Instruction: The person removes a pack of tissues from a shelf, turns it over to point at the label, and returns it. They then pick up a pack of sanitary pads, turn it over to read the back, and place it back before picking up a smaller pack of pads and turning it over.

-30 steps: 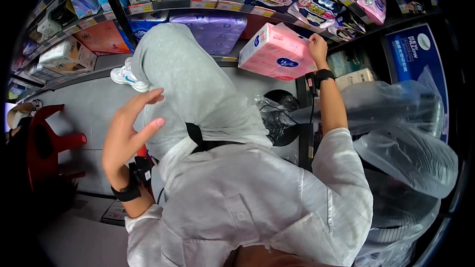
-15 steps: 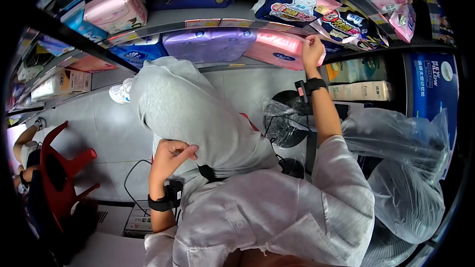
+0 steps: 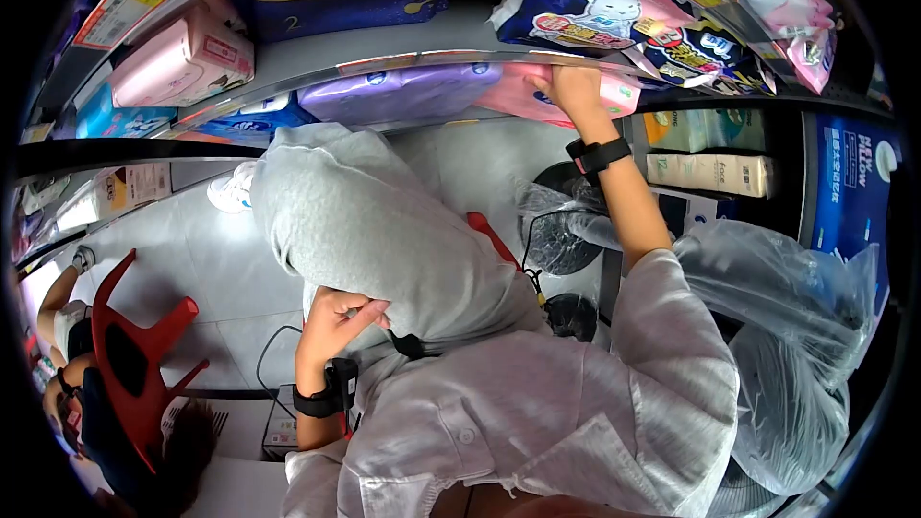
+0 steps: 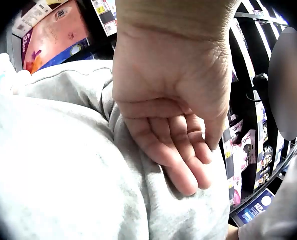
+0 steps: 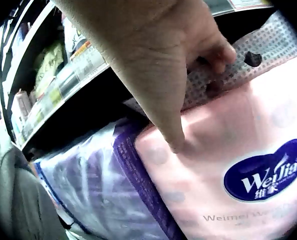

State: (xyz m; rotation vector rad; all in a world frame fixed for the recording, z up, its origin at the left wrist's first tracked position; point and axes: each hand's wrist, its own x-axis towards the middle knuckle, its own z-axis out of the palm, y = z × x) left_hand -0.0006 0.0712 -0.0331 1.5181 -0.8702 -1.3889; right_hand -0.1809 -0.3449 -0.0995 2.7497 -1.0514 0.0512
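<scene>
On the lower shelf lies a pink tissue pack [image 3: 513,94], its blue WeiJia logo plain in the right wrist view. My right hand [image 3: 578,96] is on it; the thumb presses the pink pack [image 5: 203,165] near its edge, while the other fingers of the right hand [image 5: 158,60] bend over a grey dotted strip behind it. A purple pack [image 3: 393,94] lies directly beside the pink one. My left hand [image 3: 336,324] rests by the grey trouser leg with loosely curled fingers; in the left wrist view the left hand [image 4: 173,100] holds nothing.
Bagged goods [image 3: 600,5] fill the shelf above. At the right, tissue packs [image 3: 710,173] stand beside a blue pillow box [image 3: 849,192], with plastic-wrapped items [image 3: 777,278] nearer. A red stool [image 3: 144,345] and another person [image 3: 72,326] are at the left.
The pink pack has gone from in front of the shelf onto it, beside the purple pack. My right hand has shifted from its right corner to its top. My left hand has lowered towards my lap.
</scene>
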